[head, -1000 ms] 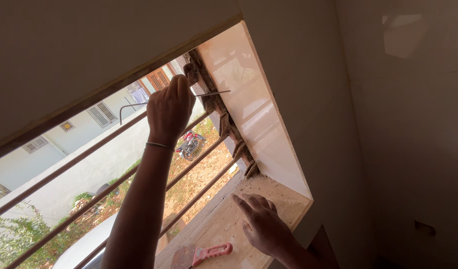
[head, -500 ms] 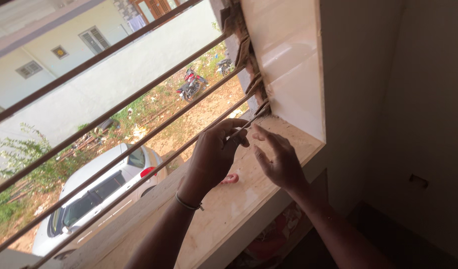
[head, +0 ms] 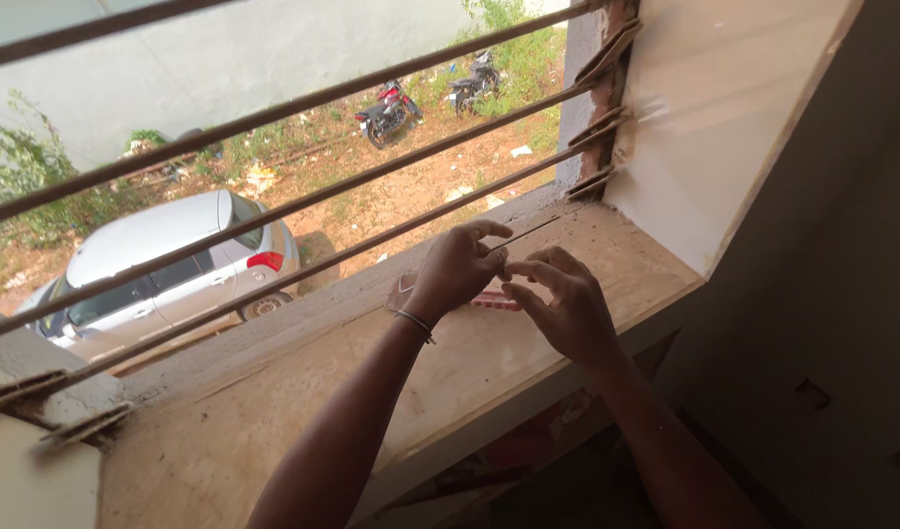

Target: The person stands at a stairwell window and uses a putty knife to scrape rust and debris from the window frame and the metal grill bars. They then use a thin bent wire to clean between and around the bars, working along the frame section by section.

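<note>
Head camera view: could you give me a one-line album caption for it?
Left hand and right hand pinch a thin metal rod above a dusty stone window sill behind horizontal bars.

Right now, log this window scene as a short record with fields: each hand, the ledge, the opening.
left hand: above the sill, pinching a thin metal rod at one end
right hand: beside the left, fingertips at the same rod
window sill: dusty stone slab; a red and white flat object lies under the hands
window bars: horizontal metal bars set into the right jamb
outside: silver car, two motorcycles
</note>
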Demonstrator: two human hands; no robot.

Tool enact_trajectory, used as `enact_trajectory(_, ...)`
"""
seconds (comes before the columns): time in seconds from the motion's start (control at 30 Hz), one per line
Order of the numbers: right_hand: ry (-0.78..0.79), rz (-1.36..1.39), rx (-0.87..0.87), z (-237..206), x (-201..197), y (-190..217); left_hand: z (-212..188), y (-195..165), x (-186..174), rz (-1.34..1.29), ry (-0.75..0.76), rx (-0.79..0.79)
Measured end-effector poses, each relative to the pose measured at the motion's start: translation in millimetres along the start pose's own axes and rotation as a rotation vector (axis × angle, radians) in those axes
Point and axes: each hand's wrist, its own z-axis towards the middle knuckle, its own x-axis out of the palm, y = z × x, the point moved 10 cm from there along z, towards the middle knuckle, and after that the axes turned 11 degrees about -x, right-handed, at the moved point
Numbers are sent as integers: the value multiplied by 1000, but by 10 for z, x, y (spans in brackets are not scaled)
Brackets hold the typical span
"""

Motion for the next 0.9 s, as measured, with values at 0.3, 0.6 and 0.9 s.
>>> enact_trajectory(0.3, 43, 44, 208, -103, 125, -265, -158, 17, 123, -87, 138, 140)
enact_trajectory(0.6, 140, 198, 365, -250, 272, -532, -219, -59, 66, 48, 57, 181)
enact_trajectory(0.9, 46, 440, 525, -367, 242, -797, -217, -11, -108, 109, -44, 282)
